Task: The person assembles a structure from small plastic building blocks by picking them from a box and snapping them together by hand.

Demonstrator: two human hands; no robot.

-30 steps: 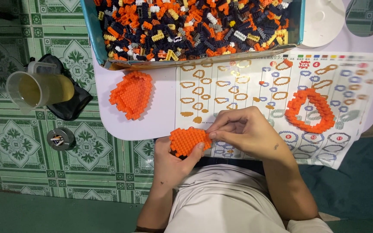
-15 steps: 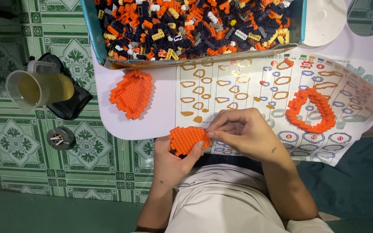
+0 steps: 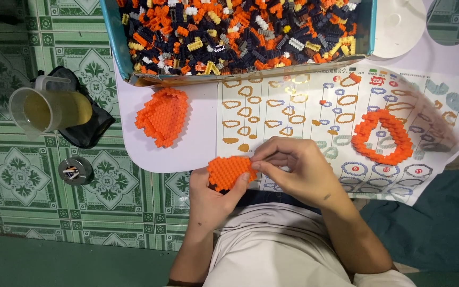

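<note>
- While I watch from afar: one white table (image 3: 197,143), one blue-walled bin (image 3: 113,48) of mixed bricks along its far edge.
- One printed instruction sheet (image 3: 293,106), right of centre.
- Three orange brick pieces: flat panel (image 3: 163,116), ring (image 3: 383,135), small panel (image 3: 229,171) at the near edge.
- Left hand (image 3: 211,199) clasps the small panel; right hand (image 3: 293,170) pinches its edge.

At the top centre of the frame stands an open rectangular box (image 3: 113,50) with teal walls, filled with small orange, black, yellow and white bricks. Below it, across the centre and right, lies a white printed instruction sheet (image 3: 293,114) covered in rows of orange, blue and grey outline shapes, its right edge curling upward.
</note>
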